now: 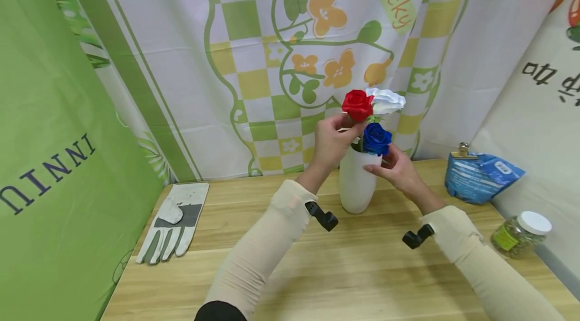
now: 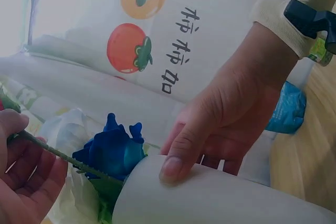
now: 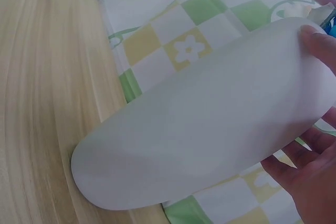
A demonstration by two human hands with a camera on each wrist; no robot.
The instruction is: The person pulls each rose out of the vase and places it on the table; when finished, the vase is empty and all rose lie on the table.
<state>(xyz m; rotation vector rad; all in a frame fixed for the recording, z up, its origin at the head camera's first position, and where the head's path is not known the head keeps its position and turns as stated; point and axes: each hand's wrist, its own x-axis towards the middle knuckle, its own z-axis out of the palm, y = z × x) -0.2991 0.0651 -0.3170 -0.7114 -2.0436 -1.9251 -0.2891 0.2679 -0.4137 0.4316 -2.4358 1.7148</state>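
Note:
A tall white vase [image 1: 356, 187] stands on the wooden table and fills much of the right wrist view. My right hand [image 1: 401, 170] grips it near the rim, thumb on one side and fingers on the other. Just above the mouth, my left hand [image 1: 333, 141] pinches the stem of a red rose [image 1: 357, 105] close under its bloom. In the left wrist view that green stem [image 2: 63, 156] runs down to the vase opening. A blue rose [image 1: 377, 139] leans over the rim, and a white rose [image 1: 386, 101] rises behind. The lower stems are hidden inside the vase.
A white and grey work glove [image 1: 174, 220] lies at the table's left. To the right are a blue bag [image 1: 476, 177] with a clip on top and a white-lidded jar [image 1: 521, 235]. A patterned curtain [image 1: 254, 59] hangs behind the table.

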